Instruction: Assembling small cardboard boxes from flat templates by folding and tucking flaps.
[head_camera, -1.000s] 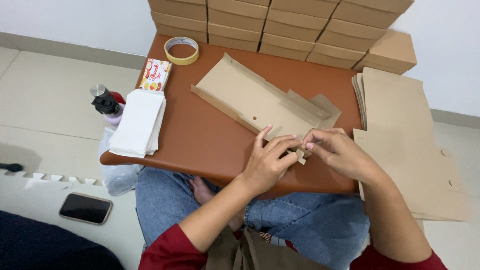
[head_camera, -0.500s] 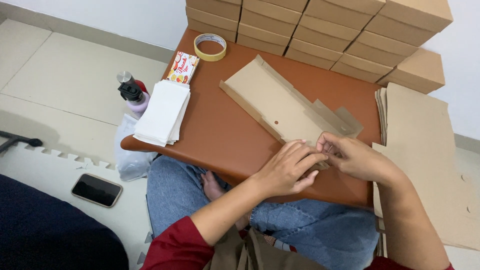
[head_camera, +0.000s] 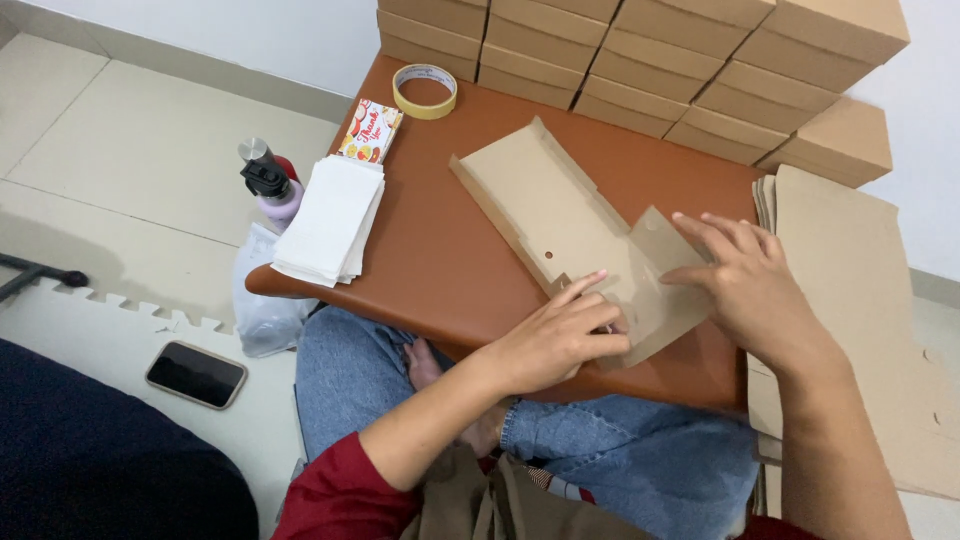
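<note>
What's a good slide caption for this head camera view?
Both hands, left hand and right hand, press a flat cardboard box blank on a brown table.

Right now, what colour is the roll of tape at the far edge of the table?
The roll of tape is pale yellowish-beige, seen best in the head view.
</note>
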